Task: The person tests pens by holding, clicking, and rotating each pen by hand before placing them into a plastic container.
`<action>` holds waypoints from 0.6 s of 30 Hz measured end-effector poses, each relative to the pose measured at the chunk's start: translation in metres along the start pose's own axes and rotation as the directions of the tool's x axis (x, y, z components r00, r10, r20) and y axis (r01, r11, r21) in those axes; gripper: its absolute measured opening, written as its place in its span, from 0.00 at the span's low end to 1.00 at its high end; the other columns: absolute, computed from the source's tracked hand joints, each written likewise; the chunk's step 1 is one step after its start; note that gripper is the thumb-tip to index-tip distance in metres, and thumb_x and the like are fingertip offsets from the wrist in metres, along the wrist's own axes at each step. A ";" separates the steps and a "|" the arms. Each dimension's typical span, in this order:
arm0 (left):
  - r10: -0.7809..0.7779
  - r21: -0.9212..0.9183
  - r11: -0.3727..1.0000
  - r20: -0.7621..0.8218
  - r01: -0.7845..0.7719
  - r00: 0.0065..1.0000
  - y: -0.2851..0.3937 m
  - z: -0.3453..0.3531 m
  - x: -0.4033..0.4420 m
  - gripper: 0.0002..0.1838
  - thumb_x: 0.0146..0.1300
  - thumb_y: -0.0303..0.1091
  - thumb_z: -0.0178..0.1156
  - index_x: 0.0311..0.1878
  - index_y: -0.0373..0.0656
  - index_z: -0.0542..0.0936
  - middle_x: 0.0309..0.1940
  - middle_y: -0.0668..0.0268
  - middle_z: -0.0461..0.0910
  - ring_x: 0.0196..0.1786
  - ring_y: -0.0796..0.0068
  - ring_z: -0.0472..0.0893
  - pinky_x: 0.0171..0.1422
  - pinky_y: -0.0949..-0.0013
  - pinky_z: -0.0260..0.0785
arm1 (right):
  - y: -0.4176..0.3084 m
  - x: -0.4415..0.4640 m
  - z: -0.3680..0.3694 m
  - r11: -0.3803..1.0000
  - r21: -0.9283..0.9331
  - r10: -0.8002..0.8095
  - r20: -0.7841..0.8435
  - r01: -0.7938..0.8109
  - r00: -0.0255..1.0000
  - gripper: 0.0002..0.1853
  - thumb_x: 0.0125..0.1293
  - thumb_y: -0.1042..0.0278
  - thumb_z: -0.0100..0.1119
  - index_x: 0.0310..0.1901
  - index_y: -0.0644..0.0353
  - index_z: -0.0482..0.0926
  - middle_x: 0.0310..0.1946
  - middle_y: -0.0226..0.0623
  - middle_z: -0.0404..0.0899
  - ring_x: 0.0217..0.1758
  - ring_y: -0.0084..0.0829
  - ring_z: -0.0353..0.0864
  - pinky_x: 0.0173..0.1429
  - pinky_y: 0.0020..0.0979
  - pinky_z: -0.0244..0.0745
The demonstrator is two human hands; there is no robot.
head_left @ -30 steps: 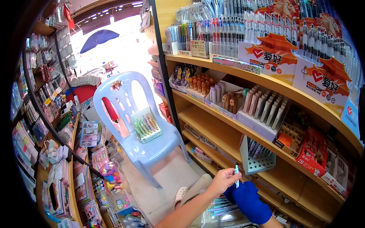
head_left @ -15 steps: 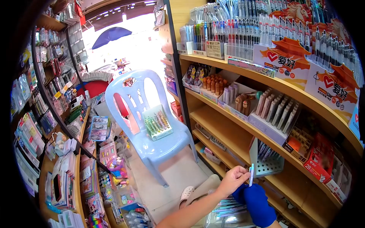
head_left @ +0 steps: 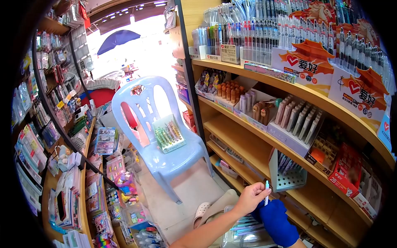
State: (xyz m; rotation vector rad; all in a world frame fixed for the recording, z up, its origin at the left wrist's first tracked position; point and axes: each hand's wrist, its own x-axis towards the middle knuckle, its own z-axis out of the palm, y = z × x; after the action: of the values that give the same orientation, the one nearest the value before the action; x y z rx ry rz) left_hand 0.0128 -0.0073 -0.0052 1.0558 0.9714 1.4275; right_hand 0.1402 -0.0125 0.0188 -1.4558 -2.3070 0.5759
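— What does the left grip (head_left: 251,199) have?
— A slim pen (head_left: 266,197), pinched nearly upright between thumb and fingers, its pale-blue top clear above them
— And the lower end?
— It runs down to the blue covering (head_left: 275,223) over the right grip (head_left: 273,219); I can't make out where it stops
— Is that one wide or narrow?
— Can't tell, the covering hides the fingers, and only a bit of forearm shows at the lower edge
— What's below them?
— A clear container (head_left: 253,238) of pens, cut off by the bottom edge and partly behind the left forearm and the covering; the pens overlap too much to count
— Just around that?
— A pale clog (head_left: 201,213) to the left; up and to the right, a holder with round holes (head_left: 291,182) at the shelves, more pens inside
— Farther out?
— A light-blue chair (head_left: 178,161) bearing a stand of patterned pens (head_left: 173,148); behind it glare washes out the doorway, though a dark-blue umbrella (head_left: 118,41) shows
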 end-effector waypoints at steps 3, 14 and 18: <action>-0.110 -0.226 0.963 0.166 0.146 0.980 0.010 -0.005 -0.001 0.11 0.64 0.38 0.53 0.35 0.38 0.74 0.18 0.77 0.66 0.20 0.89 0.61 0.23 0.84 0.51 | -0.009 0.003 -0.010 0.909 0.278 0.269 0.180 -0.311 0.946 0.08 0.50 0.64 0.56 0.23 0.59 0.79 0.19 0.42 0.77 0.23 0.35 0.78 0.25 0.35 0.68; 0.027 -0.147 0.988 -0.071 -0.037 0.997 0.004 0.004 0.003 0.08 0.63 0.34 0.55 0.35 0.38 0.74 0.22 0.72 0.74 0.24 0.91 0.68 0.25 0.85 0.56 | -0.014 0.004 -0.017 0.911 0.215 0.323 0.156 -0.352 0.933 0.16 0.53 0.54 0.54 0.24 0.60 0.79 0.20 0.46 0.77 0.28 0.42 0.79 0.31 0.38 0.70; -0.001 0.217 0.975 -0.153 0.035 0.988 0.000 0.000 0.003 0.07 0.59 0.31 0.60 0.30 0.39 0.73 0.20 0.71 0.76 0.22 0.91 0.70 0.23 0.84 0.57 | -0.032 0.007 -0.030 0.965 -0.057 0.261 0.217 -0.254 0.941 0.21 0.57 0.49 0.50 0.34 0.61 0.78 0.33 0.49 0.77 0.38 0.50 0.77 0.42 0.43 0.71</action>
State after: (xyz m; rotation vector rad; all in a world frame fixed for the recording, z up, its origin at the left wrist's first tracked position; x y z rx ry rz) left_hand 0.0123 -0.0048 -0.0048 1.1057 1.2696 1.4249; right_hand 0.1279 -0.0139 0.0608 -1.8063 -2.3101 0.8209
